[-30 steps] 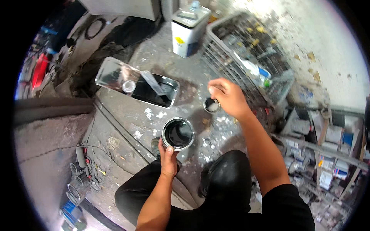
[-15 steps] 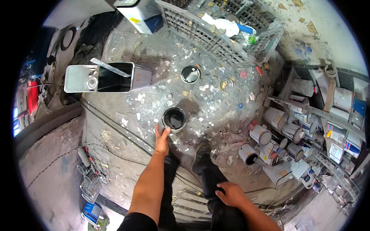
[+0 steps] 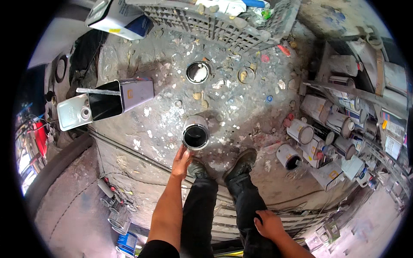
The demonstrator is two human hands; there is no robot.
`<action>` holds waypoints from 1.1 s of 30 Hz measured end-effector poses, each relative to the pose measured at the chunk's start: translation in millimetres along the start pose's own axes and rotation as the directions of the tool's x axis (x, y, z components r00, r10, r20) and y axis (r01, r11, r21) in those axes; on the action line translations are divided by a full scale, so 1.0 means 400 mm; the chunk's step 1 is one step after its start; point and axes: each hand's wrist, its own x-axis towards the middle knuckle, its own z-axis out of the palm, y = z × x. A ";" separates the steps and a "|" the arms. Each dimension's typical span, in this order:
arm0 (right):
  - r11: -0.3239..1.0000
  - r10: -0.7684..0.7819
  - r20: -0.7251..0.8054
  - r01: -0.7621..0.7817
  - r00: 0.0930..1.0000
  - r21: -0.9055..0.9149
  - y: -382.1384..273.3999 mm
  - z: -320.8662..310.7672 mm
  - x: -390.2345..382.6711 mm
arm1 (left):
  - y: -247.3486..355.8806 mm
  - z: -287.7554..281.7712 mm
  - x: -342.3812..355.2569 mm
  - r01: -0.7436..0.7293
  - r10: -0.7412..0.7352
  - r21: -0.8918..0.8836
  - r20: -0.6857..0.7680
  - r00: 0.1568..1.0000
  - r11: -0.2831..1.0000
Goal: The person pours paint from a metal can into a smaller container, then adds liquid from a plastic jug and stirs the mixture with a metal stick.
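Observation:
A round metal paint can [image 3: 195, 121] stands in front of my feet, its open mouth showing dark inside. My left hand [image 3: 182, 161] grips its near left edge with thumb and fingers at the rim; part of the grip is hidden below the can. My right hand [image 3: 269, 223] rests over my right leg near the knee, holding nothing, its fingers laid loosely on the dark trousers. Farther off, an open lid-like round container [image 3: 198, 72] has a white patch inside. To the left, a tall rectangular tin [image 3: 137, 94] is open, with a pale stick [image 3: 98, 91] across its mouth.
A grey plastic crate [image 3: 206, 26] with rubbish stands at the far side, a white-and-blue tin [image 3: 122, 19] beside it. On the right, several cans [image 3: 300, 131] crowd a rack [image 3: 344, 92]. Paint spots and scraps litter the floor [image 3: 163, 116].
My view has shifted, bringing my shoes into fuller sight. More of the paint can's side wall shows now. My left hand stays at the can and my right hand on my leg.

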 end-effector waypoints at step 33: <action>0.256 0.950 -0.138 -0.444 0.282 0.859 1.192 -0.219 -0.083 | -0.062 0.491 -0.701 0.115 -0.407 0.602 -0.656 0.636 -0.790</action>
